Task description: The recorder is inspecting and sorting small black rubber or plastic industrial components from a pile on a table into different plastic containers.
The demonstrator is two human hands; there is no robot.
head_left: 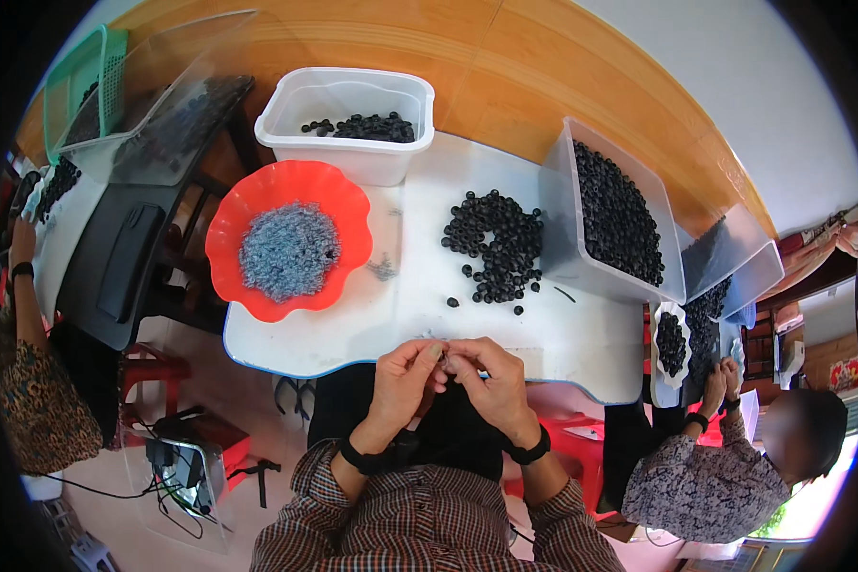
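At far left, a co-worker's forearm [27, 262] reaches toward another table. On the white table [391, 310], a scalloped red bowl [225, 243] holds small translucent pieces [291, 253]; behind it, a white tub [383, 170] has some black pieces inside.

At the table's near edge, in the centre, the left hand [402, 383] is closed narrow, thumb and fingers pinching a small piece [445, 359]. The right hand [494, 383] meets it, its fingertips likewise drawn tight on that piece. Fingers cover most of it, so I cannot tell whether it is black, translucent or both.

The step in hand looks like close fingertip work on this one piece; the next move seems to call for a steady left pinch and fine pressure from the right.

Right of centre lies a loose pile of black pieces [507, 255], beside a clear bin [629, 274] full of them. At far right, another co-worker [705, 486] sits, hands together.
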